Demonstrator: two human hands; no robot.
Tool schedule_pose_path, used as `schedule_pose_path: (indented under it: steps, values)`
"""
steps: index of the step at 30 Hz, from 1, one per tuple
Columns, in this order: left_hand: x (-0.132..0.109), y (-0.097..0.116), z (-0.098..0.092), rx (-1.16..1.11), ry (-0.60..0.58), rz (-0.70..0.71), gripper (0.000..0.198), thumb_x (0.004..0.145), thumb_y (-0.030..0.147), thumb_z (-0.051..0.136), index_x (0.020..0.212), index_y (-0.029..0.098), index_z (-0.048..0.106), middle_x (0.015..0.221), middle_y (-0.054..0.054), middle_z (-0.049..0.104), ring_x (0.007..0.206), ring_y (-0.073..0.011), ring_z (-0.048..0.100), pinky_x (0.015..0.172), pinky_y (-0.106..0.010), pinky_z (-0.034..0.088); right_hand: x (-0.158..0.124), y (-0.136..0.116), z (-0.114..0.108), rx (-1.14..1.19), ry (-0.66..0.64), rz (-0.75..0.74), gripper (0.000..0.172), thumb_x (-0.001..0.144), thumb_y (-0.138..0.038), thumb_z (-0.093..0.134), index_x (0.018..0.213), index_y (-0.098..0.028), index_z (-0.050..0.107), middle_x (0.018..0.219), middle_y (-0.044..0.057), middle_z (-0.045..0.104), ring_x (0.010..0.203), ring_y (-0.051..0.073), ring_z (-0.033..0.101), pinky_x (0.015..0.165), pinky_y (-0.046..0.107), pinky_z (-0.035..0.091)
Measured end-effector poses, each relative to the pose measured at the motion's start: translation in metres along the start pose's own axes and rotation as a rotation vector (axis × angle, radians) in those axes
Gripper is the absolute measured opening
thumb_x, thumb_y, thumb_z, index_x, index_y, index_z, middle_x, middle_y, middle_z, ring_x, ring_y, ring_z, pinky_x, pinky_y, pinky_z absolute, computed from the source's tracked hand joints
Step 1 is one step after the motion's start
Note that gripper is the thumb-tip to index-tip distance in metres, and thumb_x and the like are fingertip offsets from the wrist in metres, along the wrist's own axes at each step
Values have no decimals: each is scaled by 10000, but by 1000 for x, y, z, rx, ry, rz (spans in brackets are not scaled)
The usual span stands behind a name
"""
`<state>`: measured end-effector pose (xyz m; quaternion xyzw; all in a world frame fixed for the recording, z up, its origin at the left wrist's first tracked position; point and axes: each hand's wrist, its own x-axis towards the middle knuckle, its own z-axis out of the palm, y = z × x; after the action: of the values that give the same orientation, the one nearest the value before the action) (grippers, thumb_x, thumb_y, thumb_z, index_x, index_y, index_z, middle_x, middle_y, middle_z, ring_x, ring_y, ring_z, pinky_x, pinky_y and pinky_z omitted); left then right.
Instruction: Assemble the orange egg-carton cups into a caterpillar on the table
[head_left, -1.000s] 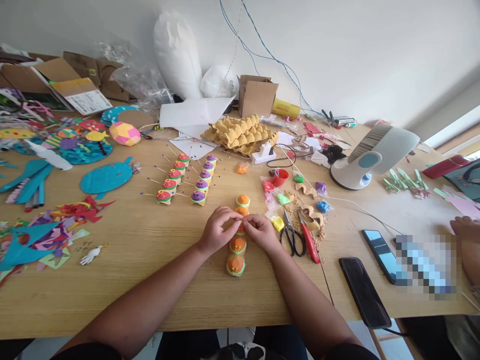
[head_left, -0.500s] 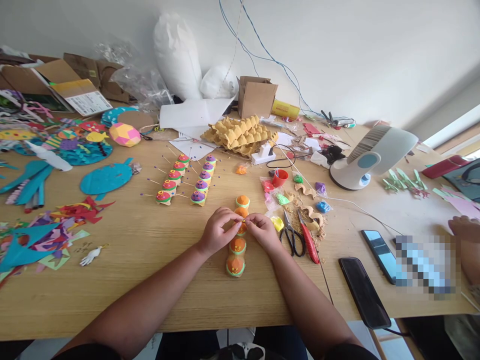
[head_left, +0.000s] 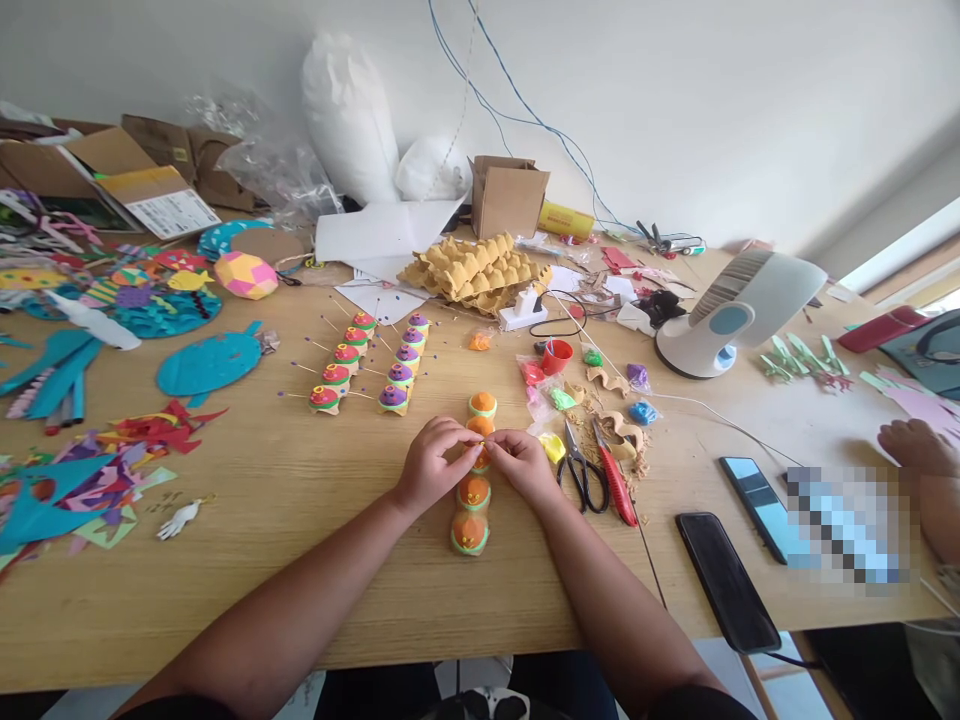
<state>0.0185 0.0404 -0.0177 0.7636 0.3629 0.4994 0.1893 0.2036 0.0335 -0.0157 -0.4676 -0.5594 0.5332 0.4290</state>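
Note:
My left hand [head_left: 436, 462] and my right hand [head_left: 520, 462] meet fingertip to fingertip over a row of egg-carton cups. Between them is a tiny yellow bit of modelling clay [head_left: 484, 443], mostly hidden by the fingers. Orange clay domes with green rims top the row; the nearest orange dome [head_left: 470, 531] and the one behind it [head_left: 474, 491] carry small yellow marks. My fingers partly cover the middle domes, and the far dome [head_left: 483, 403] looks plain. Further back stand a red-topped row [head_left: 336, 375] and a purple-topped row [head_left: 401, 373], with thin pins sticking out.
Right of my hands lie yellow clay [head_left: 552, 447], black scissors [head_left: 583, 470] and a red-handled cutter [head_left: 618, 484]. Beyond are a red cup [head_left: 556, 356], egg trays [head_left: 480, 270] and a fan [head_left: 731, 315]. Phones [head_left: 727, 580] and another person's hand [head_left: 919, 445] are far right; paper scraps [head_left: 112, 480] lie left.
The view has shifted slightly. My hands stay together over the row, fingertips still pinched, with the yellow bit now less visible. The other person's hand at right has moved a little left.

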Motion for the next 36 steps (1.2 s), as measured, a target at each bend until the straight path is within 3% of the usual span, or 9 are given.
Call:
schedule_pose_path:
  steps: [19, 29, 36]
  values:
    - [0, -1, 0, 29, 0, 13, 38, 916, 205, 677, 921, 228, 707, 864, -26, 720, 865, -186, 641, 827, -368, 524, 2, 4, 3, -40, 118, -12, 282, 820, -465, 687, 859, -190, 730, 672, 8, 658, 597, 136, 539, 578, 263, 428]
    - [0, -14, 1, 65, 3, -90, 56, 922, 240, 674, 929, 241, 729, 886, -25, 738, 871, -191, 658, 834, -360, 523, 6, 2, -2, -243, 298, -70, 283, 855, -412, 601, 890, -171, 745, 654, 6, 602, 618, 151, 504, 589, 271, 409]
    - [-1, -21, 2, 104, -9, -160, 70, 928, 249, 662, 937, 241, 731, 932, -23, 757, 904, -198, 676, 867, -370, 526, 10, 8, -4, -300, 281, -89, 286, 864, -382, 585, 919, -163, 760, 688, 23, 656, 617, 156, 526, 612, 282, 424]
